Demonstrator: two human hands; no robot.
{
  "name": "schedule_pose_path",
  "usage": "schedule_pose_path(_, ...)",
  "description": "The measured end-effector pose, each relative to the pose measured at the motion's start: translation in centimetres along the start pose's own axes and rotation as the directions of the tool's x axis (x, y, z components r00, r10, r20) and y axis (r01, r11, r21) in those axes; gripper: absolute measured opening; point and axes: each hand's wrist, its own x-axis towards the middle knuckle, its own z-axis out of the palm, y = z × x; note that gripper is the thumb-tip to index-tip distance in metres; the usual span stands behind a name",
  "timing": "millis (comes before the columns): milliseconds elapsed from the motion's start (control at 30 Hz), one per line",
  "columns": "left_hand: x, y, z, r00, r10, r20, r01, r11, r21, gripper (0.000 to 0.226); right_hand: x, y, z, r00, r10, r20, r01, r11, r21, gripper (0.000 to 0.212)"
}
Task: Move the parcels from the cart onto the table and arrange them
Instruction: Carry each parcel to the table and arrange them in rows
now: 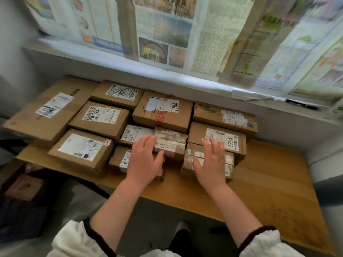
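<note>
Taped newspaper sheets [167, 34] hang behind the light wooden table [269, 179]. Brown cardboard parcels with white labels [100, 117] crowd its back and left edges. Left hand [143, 161] and right hand [209, 162], fingers spread straight, lie over the frontmost ones, gripping nothing.

A parcel-sorting room: labelled parcels [100, 118] crowd a table [269, 182] under a newspaper-covered window [167, 34].

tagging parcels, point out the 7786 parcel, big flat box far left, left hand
7786 parcel [226, 139], head view, its label
big flat box [37, 125], head view, top face
left hand [143, 164], head view, its back
</note>
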Motion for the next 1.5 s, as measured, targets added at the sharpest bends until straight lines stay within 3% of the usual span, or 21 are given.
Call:
schedule_pose_path(100,-3.2,-5.1,-6.1,0.999,-0.036,0.041,0.016,0.917,0.398,0.065,-2.6,-6.5,1.8,0.994,-0.097,0.047,0.103,0.982,-0.158,0.07)
schedule_pose_path(233,-9.4,-13.1,-15.4,0.979,-0.202,-0.033,0.183,0.794,0.579,0.072,-6.7,-18.3,5.8,0.931,-0.325,0.165,0.36,0.895,-0.264,0.077)
schedule_pose_path(433,-19.2,-23.2,-28.4,0.857,-0.438,-0.272,0.51,0.643,0.57,0.072,-12.6,-37.1,10.5,0.736,-0.636,0.232,0.669,0.736,-0.104,0.074)
schedule_pose_path(633,-25.7,-30.6,-34.9,0.67,-0.616,-0.414,0.735,0.475,0.484,0.072,-15.4,-46.6,15.1,0.58,-0.75,0.319,0.799,0.599,-0.044,0.073)
schedule_pose_path(800,-26.3,-36.7,-36.1,0.566,-0.7,-0.436,0.817,0.407,0.408,0.071,-14.3,-51.4,20.1,0.529,-0.755,0.389,0.828,0.559,-0.039,0.071)
schedule_pose_path(1033,-20.7,-46.5,-38.1,0.519,-0.787,-0.334,0.831,0.373,0.413,0.07,-9.5,-59.5,28.7,0.478,-0.692,0.541,0.821,0.571,0.005,0.07)
schedule_pose_path(1233,-15.7,-54.2,-38.4,0.492,-0.838,-0.235,0.849,0.403,0.34,0.068,-4.3,-64.3,35.5,0.482,-0.59,0.648,0.746,0.664,0.049,0.066)
schedule_pose_path(1500,-13.5,-64.3,-36.0,0.457,-0.889,-0.003,0.838,0.43,0.338,0.069,-1.0,-67.4,45.0,0.537,-0.455,0.71,0.69,0.722,-0.06,0.062)
